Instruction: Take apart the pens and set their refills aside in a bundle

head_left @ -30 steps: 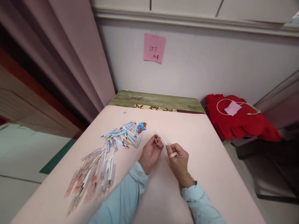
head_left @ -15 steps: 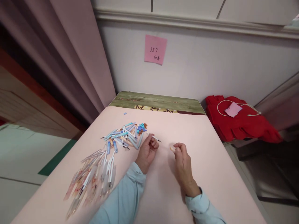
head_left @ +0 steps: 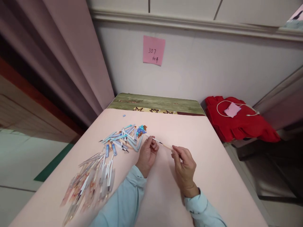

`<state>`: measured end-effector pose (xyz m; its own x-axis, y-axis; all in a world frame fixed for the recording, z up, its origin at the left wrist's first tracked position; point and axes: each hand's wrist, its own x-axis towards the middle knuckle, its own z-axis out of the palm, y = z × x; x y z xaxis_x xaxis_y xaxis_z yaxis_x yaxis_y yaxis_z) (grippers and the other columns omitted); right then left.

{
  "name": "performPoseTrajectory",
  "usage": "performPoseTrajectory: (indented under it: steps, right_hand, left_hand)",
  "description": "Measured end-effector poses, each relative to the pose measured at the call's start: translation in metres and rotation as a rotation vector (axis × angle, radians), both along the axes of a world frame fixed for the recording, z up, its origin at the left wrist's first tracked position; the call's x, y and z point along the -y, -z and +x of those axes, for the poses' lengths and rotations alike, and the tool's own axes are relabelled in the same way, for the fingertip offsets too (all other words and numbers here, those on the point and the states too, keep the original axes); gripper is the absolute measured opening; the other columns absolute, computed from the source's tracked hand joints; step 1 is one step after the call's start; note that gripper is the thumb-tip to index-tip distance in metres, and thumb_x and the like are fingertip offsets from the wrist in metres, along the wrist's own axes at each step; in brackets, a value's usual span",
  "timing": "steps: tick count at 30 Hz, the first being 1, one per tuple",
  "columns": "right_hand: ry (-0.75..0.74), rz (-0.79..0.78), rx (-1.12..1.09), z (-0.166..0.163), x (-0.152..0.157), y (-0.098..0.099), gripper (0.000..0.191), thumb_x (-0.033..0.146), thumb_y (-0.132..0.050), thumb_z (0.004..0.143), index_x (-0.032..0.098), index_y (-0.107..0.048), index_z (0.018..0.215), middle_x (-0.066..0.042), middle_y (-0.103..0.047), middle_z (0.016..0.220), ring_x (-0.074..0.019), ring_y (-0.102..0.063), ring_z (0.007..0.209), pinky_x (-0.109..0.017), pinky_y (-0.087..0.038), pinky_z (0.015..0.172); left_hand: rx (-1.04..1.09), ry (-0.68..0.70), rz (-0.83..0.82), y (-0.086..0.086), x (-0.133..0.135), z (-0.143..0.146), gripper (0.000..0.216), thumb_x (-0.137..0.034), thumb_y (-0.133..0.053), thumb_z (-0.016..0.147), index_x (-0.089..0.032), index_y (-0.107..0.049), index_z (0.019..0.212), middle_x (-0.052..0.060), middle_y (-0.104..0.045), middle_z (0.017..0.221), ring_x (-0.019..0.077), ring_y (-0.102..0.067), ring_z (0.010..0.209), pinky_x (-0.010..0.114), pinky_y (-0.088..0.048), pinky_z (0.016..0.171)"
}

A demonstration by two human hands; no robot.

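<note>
As the head camera looks down, a person in pale blue sleeves works at a table with a pale pink cover [head_left: 213, 176] that fills the lower half of the frame. At the centre, the left hand [head_left: 147, 154] has its fingers curled shut around a thin white pen refill [head_left: 153, 139]. The refill slants from upper left to lower right, with its dark tip pointing at the other hand. Just right of centre, the right hand [head_left: 186, 165] pinches thumb and forefinger together on a slim tan piece [head_left: 168, 147]. The free end of this piece meets or nearly meets the refill's tip; whether they touch is too small to tell. Both parts sit between the two hands, low over the cover.

The step in hand looks like joining these two slender parts end to end. To do it well, the parts would need to lie in one straight line, with each grip close to the meeting ends so neither bends. The push should be gentle and along the length, not sideways. Resting the heels of the hands on the cover would steady the aim.

Left of centre lies a loose heap of blue and white pen parts [head_left: 121, 138], with a small cluster of blue and brown caps [head_left: 141, 128] at its upper right, near the left hand. At lower left spreads a fan of clear pen barrels [head_left: 94, 176]. A pink sticky note [head_left: 153, 50] hangs on the wall at top centre, and a red cloth [head_left: 239, 124] lies at the right
</note>
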<state>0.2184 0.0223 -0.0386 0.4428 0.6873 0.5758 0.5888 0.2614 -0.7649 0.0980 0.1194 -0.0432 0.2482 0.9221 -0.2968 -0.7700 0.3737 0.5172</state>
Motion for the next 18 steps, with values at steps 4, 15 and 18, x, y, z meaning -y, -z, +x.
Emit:
performPoseTrajectory:
  steps: [4, 15, 18]
  right_hand:
    - [-0.010, -0.014, -0.007, 0.000, -0.001, 0.001, 0.018, 0.028, -0.058, 0.094, 0.024, -0.072, 0.105, -0.008, -0.069, 0.094, -0.0205, -0.066, 0.082, -0.035, -0.057, 0.071]
    - [-0.053, -0.045, 0.017, -0.002, -0.006, 0.008, 0.019, 0.028, -0.060, 0.092, 0.022, -0.072, 0.105, -0.009, -0.069, 0.098, -0.0192, -0.066, 0.089, -0.030, -0.059, 0.070]
    - [-0.050, -0.136, 0.020, -0.002, -0.006, 0.013, 0.023, 0.032, -0.059, 0.092, 0.020, -0.072, 0.107, -0.009, -0.071, 0.098, -0.0183, -0.068, 0.083, -0.029, -0.058, 0.071]
  left_hand:
    - [-0.023, -0.011, 0.008, -0.005, 0.003, 0.001, 0.023, -0.027, -0.079, 0.074, -0.014, -0.063, 0.083, -0.005, -0.049, 0.061, 0.0033, -0.040, 0.050, 0.017, -0.034, 0.047]
    - [-0.077, 0.031, 0.066, -0.006, 0.011, 0.007, 0.026, -0.029, -0.081, 0.071, -0.013, -0.063, 0.081, -0.005, -0.052, 0.063, 0.0032, -0.041, 0.050, 0.019, -0.032, 0.048]
    - [-0.085, 0.063, 0.075, -0.005, 0.013, 0.008, 0.027, -0.029, -0.081, 0.070, -0.013, -0.061, 0.078, -0.006, -0.050, 0.060, 0.0030, -0.039, 0.048, 0.018, -0.030, 0.046]
